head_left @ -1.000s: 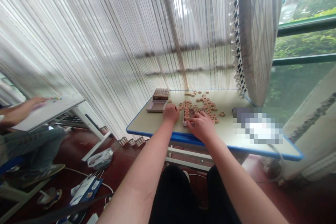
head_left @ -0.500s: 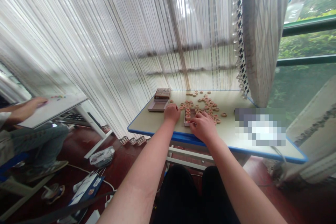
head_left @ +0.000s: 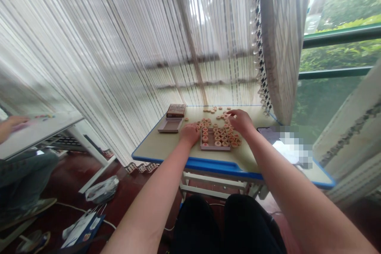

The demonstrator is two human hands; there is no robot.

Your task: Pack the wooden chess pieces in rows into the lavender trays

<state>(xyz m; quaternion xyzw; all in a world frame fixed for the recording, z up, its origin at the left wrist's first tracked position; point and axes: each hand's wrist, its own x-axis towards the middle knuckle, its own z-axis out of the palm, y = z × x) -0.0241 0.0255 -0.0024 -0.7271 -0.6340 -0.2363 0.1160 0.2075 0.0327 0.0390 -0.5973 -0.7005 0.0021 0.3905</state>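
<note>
A shallow chess-piece box (head_left: 212, 139) lies near the table's front edge, with round wooden Chinese chess pieces (head_left: 221, 141) in columns at its left and right sides and bare floor between them. My left hand (head_left: 189, 134) rests just left of the box, its fingers curled by some loose pieces; whatever they may hold is hidden. Above the loose pieces behind the box's right side, my right hand (head_left: 240, 121) reaches with thumb and fingers apart. More loose pieces (head_left: 235, 141) lie along the box's right side and behind it.
At the back left of the table (head_left: 160, 143) stand a brown box (head_left: 176, 110) and an open shallow lid (head_left: 170, 125). A phone (head_left: 266, 133) lies at the right, beside a blurred patch. Another person's hand (head_left: 14, 122) is at the left table. A string curtain (head_left: 133, 47) hangs behind.
My right hand has moved from the box up and right to the loose pieces, uncovering pieces in the box's right side. My left hand stays by its left side. The view has shifted right.
</note>
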